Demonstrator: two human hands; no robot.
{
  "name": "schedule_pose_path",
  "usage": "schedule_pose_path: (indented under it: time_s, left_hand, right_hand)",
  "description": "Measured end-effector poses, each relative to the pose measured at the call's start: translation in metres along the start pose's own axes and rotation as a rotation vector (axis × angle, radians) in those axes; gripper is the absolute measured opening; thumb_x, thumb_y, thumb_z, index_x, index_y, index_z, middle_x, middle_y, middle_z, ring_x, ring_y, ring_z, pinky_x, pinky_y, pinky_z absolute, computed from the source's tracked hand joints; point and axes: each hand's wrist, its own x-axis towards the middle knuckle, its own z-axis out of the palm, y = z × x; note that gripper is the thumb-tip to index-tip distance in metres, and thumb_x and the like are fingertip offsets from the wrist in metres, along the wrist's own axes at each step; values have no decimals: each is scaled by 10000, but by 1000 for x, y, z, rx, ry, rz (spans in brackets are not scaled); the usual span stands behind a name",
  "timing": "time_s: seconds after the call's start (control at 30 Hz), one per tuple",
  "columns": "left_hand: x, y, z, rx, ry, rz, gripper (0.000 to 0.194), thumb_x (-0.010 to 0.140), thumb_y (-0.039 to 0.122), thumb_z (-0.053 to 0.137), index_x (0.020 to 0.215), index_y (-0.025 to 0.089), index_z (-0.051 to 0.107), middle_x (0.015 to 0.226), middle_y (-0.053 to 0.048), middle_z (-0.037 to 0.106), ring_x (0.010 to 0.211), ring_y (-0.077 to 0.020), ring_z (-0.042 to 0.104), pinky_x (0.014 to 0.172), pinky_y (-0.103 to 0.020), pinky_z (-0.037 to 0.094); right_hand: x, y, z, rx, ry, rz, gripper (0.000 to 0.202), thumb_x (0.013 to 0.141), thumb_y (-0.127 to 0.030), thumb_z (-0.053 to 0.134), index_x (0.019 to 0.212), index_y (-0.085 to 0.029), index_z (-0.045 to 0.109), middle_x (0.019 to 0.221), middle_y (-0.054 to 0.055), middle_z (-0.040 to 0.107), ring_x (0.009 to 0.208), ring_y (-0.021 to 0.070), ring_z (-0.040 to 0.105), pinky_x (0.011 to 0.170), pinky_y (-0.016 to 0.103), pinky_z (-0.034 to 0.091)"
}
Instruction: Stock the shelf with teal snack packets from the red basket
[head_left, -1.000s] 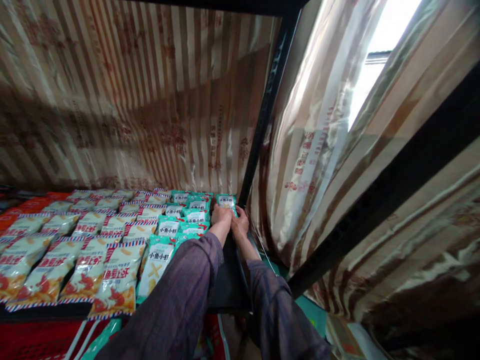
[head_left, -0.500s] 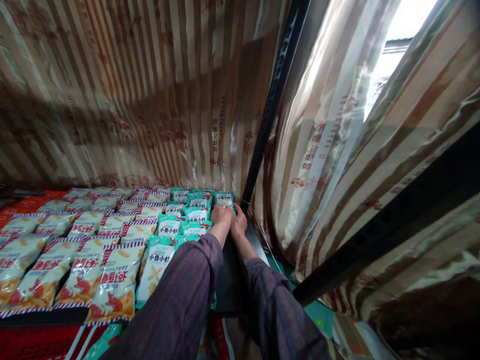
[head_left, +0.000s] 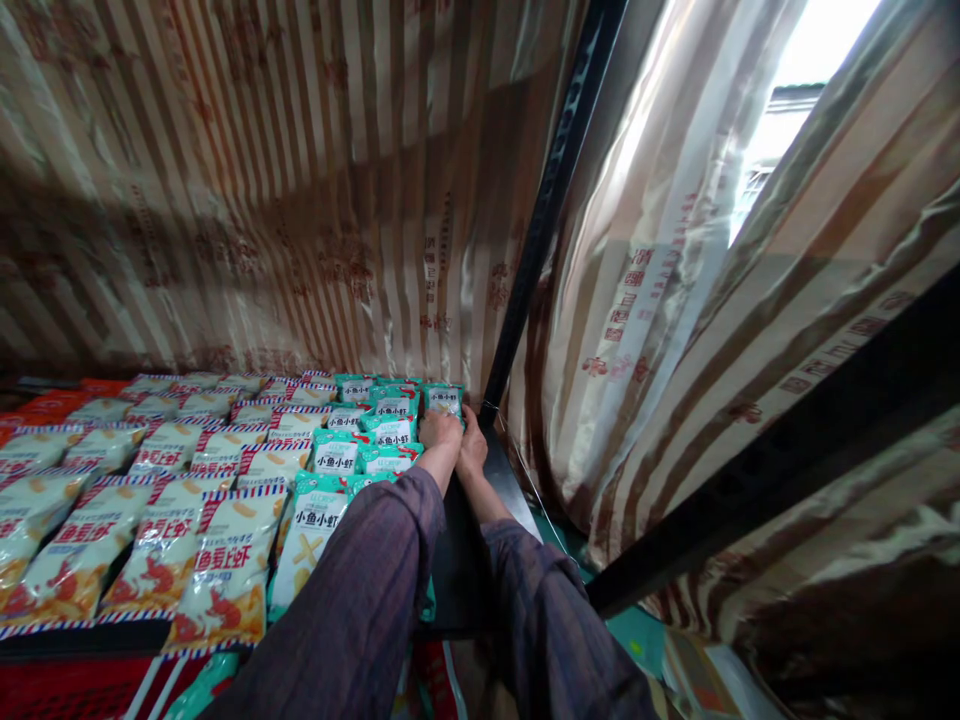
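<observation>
At the back right corner of the shelf stands a green and white snack packet, leaning upright. My left hand is closed on its lower front, the fingers curled and their tips hidden. Against its right edge my right hand holds it from the side, fingers pointing away and partly hidden. To the left lie more green packets of the same kind in overlapping rows. The nearest green packet is partly covered by my left sleeve.
Rows of white and orange snack bags fill the left of the black shelf. A black metal post rises behind my hands, with a thin wire beside it. Striped sheeting hangs at the back. A red basket is below.
My right hand has shifted slightly left and closer around the packet's side. The packet and my left hand stay almost where they were; the view has moved a little.
</observation>
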Motion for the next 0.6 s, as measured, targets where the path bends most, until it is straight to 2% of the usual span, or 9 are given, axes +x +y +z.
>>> schedule_pose_path:
  time_s: [0.2, 0.6]
  left_hand:
    - [-3, 2, -3, -25, -36, -13, 381, 802, 236, 546, 1146, 73, 573, 1064, -200, 670, 1066, -270, 616, 793, -281, 478]
    - [-8, 8, -7, -35, -33, 28, 358, 799, 228, 544, 1129, 95, 582, 1118, -180, 655, 1113, -255, 589, 845, -269, 454]
  right_hand:
    - [0, 3, 3, 82, 23, -42, 478, 816, -292, 471, 1292, -262, 488, 1103, 31, 646, 980, 189, 588, 832, 263, 424]
    - [-5, -3, -3, 157, 53, -40, 428, 824, -284, 467, 1252, -287, 473, 1150, 17, 632, 986, 178, 591, 816, 252, 422]
